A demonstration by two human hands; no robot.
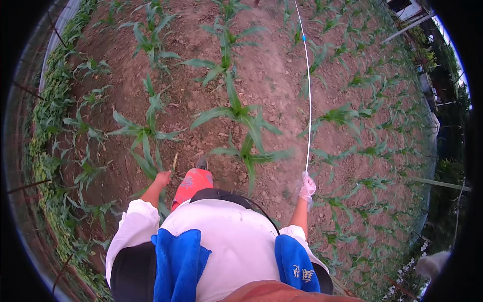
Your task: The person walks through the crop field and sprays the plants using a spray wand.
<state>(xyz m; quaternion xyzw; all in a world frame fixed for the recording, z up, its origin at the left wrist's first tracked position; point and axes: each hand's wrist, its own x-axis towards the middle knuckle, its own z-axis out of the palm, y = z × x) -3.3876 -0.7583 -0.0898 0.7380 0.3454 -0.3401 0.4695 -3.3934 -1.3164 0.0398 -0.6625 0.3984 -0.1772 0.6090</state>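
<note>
My right hand [307, 187], in a thin clear plastic glove, is closed around the lower end of a long white wand [309, 110]. The wand reaches forward over the corn rows and has a small blue fitting [303, 38] far along it. My left hand [163, 178] is bare and hangs low on the left with its fingers curled. Whatever it may hold is too small to make out. A thin yellowish dry strip [175, 161] shows just beyond it. Young corn plants [146, 132] stand close by, and another corn plant [236, 111] grows between my hands.
Reddish-brown soil [201, 93] lies between rows of young corn. Leafy vines [53, 110] line a fence on the left. On the right are a pole [440, 184] and a net edge. A blue towel [178, 261] and black straps hang over my white shirt.
</note>
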